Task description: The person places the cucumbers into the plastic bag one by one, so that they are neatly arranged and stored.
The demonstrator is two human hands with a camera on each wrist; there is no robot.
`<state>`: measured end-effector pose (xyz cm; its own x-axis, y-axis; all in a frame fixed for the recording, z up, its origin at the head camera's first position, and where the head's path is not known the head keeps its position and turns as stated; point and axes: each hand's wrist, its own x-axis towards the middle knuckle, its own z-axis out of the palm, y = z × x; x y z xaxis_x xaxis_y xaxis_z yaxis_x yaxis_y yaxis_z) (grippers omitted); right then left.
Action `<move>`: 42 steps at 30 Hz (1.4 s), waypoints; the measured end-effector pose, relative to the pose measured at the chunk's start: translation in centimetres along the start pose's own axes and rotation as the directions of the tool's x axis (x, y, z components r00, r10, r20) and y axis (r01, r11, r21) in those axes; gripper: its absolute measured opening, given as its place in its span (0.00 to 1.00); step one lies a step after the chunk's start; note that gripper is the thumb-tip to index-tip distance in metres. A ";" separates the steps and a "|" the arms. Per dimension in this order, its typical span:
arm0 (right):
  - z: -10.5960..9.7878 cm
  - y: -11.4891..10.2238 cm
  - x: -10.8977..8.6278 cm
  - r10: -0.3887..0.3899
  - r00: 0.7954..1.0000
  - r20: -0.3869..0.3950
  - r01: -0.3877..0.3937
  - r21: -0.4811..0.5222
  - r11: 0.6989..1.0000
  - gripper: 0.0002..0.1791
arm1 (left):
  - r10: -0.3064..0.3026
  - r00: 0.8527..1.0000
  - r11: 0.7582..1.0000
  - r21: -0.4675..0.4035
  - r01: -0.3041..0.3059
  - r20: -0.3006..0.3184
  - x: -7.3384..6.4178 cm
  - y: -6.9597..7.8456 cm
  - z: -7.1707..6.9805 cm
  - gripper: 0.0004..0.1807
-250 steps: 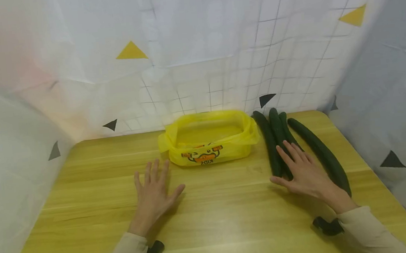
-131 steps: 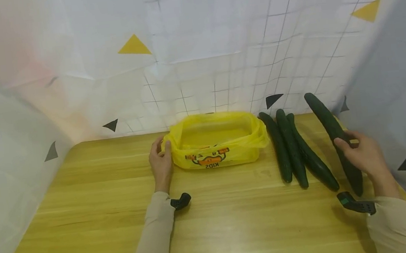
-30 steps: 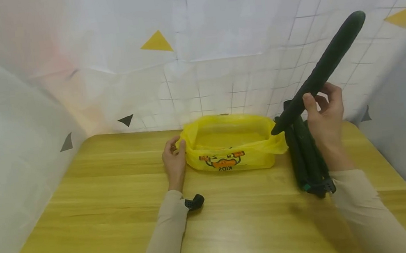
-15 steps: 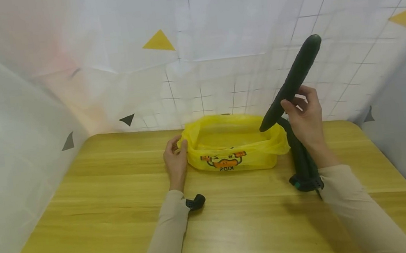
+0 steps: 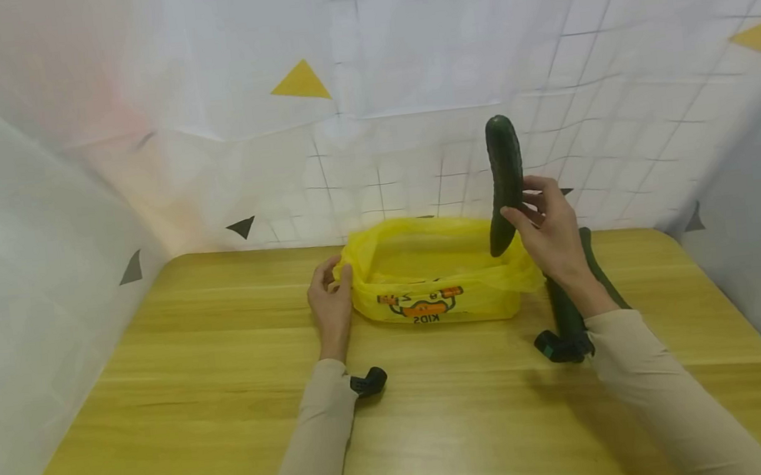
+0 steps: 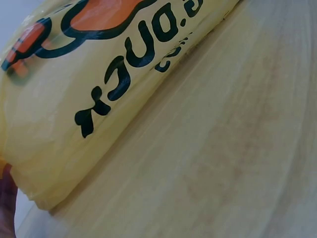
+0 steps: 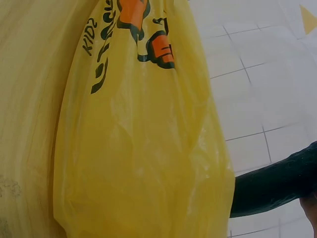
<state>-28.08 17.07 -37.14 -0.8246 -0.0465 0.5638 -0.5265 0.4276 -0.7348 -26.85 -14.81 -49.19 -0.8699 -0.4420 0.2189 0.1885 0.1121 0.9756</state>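
Observation:
In the head view, a yellow plastic bag (image 5: 444,310) with a cartoon print stands at the back of the table, its mouth spread wide. My left hand (image 5: 330,305) holds the bag's left rim between thumb and fingers. A dark green cucumber (image 5: 504,166) is gripped near its lower part by my right hand (image 5: 555,238). It stands nearly upright, its lower end overlapping the right side of the bag's mouth. The right wrist view shows the cucumber (image 7: 272,188) passing behind the bag's wall (image 7: 143,148). Printed letters on the bag (image 6: 54,119) fill the left wrist view.
More cucumbers (image 5: 603,268) lie on the wooden table (image 5: 214,379) right of the bag, partly hidden by my right hand and wrist camera (image 5: 562,346). White sheeting (image 5: 403,57) with a grid and triangles walls the table at the back and sides.
The right hand has picked up the rightmost cucumber, lifted it and carried it left to the bag, tilting it more upright. The left hand has moved from the table to the bag's left rim.

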 end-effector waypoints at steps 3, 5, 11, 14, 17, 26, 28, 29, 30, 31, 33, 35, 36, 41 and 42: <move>0.0 0.1 -0.2 0.006 1.000 0.011 -0.005 -0.019 1.000 0.28 | 0.004 1.000 1.000 -0.019 -0.004 0.008 0.0 0.0 0.1 0.17; 0.0 0.2 -0.2 0.009 1.000 0.019 -0.008 -0.031 0.999 0.28 | 0.008 1.000 1.000 -0.019 -0.007 0.011 0.0 0.1 0.1 0.18; 0.4 0.6 -0.2 -0.028 0.999 0.024 0.031 -0.101 0.994 0.27 | 0.023 1.000 1.000 -0.017 -0.023 -0.003 0.0 0.2 0.0 0.16; 0.6 0.9 -0.2 -0.057 0.998 0.033 0.060 -0.102 0.993 0.27 | 0.023 1.000 1.000 -0.014 -0.023 -0.011 0.0 0.1 0.0 0.14; 0.8 1.2 -0.3 -0.065 0.997 0.046 0.069 -0.102 0.992 0.26 | 0.025 1.000 1.000 -0.007 -0.025 -0.017 -0.1 0.0 0.0 0.14; 1.0 1.7 -0.6 -0.078 0.993 0.091 0.091 -0.143 0.986 0.25 | 0.030 0.999 0.999 -0.013 -0.031 -0.030 0.0 0.1 0.0 0.14; 1.1 1.8 -0.6 -0.092 0.990 0.105 0.109 -0.162 0.981 0.25 | 0.034 0.999 0.999 -0.015 -0.034 -0.028 0.0 0.2 0.0 0.14; 1.2 1.8 -0.6 -0.102 0.988 0.114 0.121 -0.172 0.978 0.25 | 0.035 0.999 0.999 -0.014 -0.035 -0.028 0.0 0.2 -0.1 0.14; 1.2 1.9 -0.7 -0.114 0.986 0.123 0.135 -0.184 0.974 0.25 | 0.036 0.999 0.999 -0.014 -0.036 -0.028 0.0 0.2 -0.1 0.14; 1.3 1.9 -0.7 -0.127 0.983 0.134 0.152 -0.196 0.969 0.25 | 0.038 0.999 0.999 -0.016 -0.038 -0.029 0.0 0.2 -0.1 0.14; 1.5 1.9 -0.7 -0.162 0.975 0.153 0.193 -0.221 0.956 0.25 | 0.042 0.999 0.999 -0.022 -0.043 -0.030 0.0 0.2 -0.2 0.14; 1.7 1.9 -0.6 -0.199 0.965 0.170 0.237 -0.244 0.940 0.25 | 0.048 0.998 0.998 -0.028 -0.049 -0.033 0.0 0.1 -0.2 0.14; 1.9 2.0 -0.6 -0.217 0.960 0.179 0.259 -0.255 0.932 0.24 | 0.048 0.998 0.998 -0.030 -0.049 -0.035 0.0 0.1 -0.2 0.14; 2.2 2.0 -0.5 -0.258 0.942 0.214 0.315 -0.297 0.902 0.24 | 0.060 0.998 0.998 -0.033 -0.061 -0.030 -0.1 0.2 0.0 0.15; 2.3 2.0 -0.6 -0.256 0.941 0.220 0.315 -0.304 0.899 0.24 | 0.068 0.998 0.997 -0.030 -0.068 -0.019 -0.1 0.1 0.0 0.16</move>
<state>-29.17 15.88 -39.82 -0.6871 -0.3521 0.6355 -0.6707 0.6438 -0.3684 -26.72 -14.73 -49.09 -0.8464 -0.4501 0.2848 0.2611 0.1156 0.9584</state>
